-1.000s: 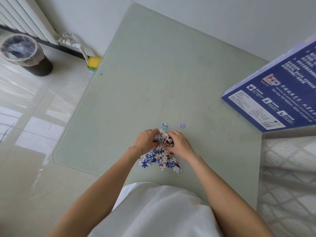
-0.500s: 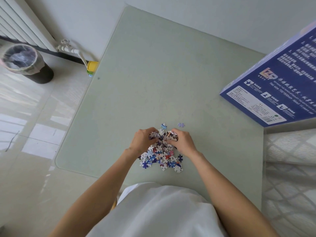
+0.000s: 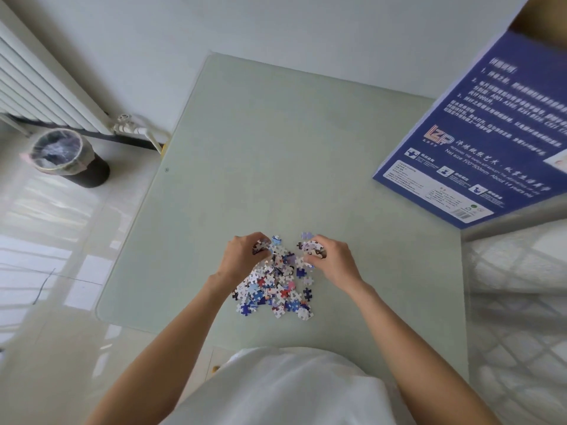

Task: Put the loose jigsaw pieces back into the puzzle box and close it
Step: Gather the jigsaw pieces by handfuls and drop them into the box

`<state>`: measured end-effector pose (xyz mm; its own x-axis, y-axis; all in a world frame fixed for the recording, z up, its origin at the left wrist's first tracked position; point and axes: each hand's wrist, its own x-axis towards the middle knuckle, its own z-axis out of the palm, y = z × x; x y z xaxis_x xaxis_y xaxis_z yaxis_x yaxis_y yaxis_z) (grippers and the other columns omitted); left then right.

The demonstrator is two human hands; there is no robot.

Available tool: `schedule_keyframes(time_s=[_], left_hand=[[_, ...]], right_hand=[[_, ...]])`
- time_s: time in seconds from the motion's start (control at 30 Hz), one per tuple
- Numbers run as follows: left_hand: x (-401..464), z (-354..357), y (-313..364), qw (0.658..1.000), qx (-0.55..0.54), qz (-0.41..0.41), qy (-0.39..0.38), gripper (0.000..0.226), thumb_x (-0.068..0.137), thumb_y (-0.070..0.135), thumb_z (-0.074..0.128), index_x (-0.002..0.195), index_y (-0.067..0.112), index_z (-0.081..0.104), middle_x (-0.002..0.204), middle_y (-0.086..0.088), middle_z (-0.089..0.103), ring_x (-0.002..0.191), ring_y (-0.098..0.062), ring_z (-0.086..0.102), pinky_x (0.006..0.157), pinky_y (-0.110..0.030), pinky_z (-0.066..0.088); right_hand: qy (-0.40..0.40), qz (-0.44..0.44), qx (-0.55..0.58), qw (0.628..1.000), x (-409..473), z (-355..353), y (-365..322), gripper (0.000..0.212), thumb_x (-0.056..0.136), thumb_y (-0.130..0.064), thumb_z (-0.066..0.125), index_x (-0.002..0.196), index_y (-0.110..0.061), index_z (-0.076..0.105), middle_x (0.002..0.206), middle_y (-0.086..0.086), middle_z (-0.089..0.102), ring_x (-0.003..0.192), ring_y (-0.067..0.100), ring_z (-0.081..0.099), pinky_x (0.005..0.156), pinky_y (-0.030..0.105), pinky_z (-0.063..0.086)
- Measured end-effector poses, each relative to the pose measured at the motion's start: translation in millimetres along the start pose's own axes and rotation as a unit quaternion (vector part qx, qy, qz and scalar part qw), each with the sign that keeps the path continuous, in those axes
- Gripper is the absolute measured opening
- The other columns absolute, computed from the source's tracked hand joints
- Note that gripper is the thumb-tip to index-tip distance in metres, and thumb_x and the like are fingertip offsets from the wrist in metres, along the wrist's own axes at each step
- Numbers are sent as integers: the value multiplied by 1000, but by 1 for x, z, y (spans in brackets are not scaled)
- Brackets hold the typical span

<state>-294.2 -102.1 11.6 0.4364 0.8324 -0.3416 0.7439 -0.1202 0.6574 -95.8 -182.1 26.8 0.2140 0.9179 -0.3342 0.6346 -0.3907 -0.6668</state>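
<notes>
Bench (image 3: 276, 148) pale green. Puzzle box (image 3: 478, 142) well right of pile, up beyond it, brown inside showing at top. Pile of jigsaw pieces (image 3: 276, 286) sits mid-bench, near edge. Left hand (image 3: 242, 256) and right hand (image 3: 333, 259) at pile's far end, each clenched on small bunch of pieces. Tbh cup bigger handfuls, keep palms under, grab strays (image 3: 306, 235) too.

Place: a room in a home, probably a bedroom.
Heating: a white ribbed radiator (image 3: 40, 87) on the wall.
Floor: glossy pale tiles (image 3: 46, 240) with a lined waste bin (image 3: 66, 156).
Furniture: a glass-topped worktop (image 3: 276, 148); beside it, quilted bedding (image 3: 518, 302).
</notes>
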Motion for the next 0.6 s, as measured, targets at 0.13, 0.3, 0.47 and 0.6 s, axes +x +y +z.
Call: schedule_keyframes(time_s=[0.13, 0.3, 0.47, 0.6], left_hand=[[15, -15, 59, 998, -15, 64, 16, 24, 82, 24, 70, 105, 19, 67, 93, 1, 72, 80, -12, 67, 72, -18, 48], [46, -37, 168, 983, -67, 166, 38, 18, 79, 24, 73, 96, 23, 68, 73, 6, 70, 63, 2, 61, 60, -14, 44], [76, -60, 295, 939, -87, 325, 68, 20, 78, 22, 74, 97, 19, 68, 79, 5, 71, 72, -6, 66, 68, -21, 50], [102, -70, 376, 895, -84, 426, 106, 21, 78, 26, 72, 98, 19, 67, 85, 4, 71, 76, -9, 66, 70, -28, 52]], right_hand=[[23, -32, 53, 998, -11, -67, -6, 21, 77, -23, 76, 93, -17, 64, 80, -1, 68, 73, 21, 66, 64, 26, 44], [132, -103, 93, 982, -33, -205, -29, 22, 75, -21, 77, 91, -22, 62, 82, -6, 69, 68, -1, 66, 62, 12, 47], [303, -164, 60, 937, -45, -343, -38, 23, 77, -20, 75, 94, -22, 60, 85, -18, 64, 73, -10, 63, 67, 7, 46], [398, -151, -68, 902, -23, -410, -21, 26, 80, -24, 73, 101, -13, 63, 88, -6, 67, 78, 7, 66, 72, 28, 54]])
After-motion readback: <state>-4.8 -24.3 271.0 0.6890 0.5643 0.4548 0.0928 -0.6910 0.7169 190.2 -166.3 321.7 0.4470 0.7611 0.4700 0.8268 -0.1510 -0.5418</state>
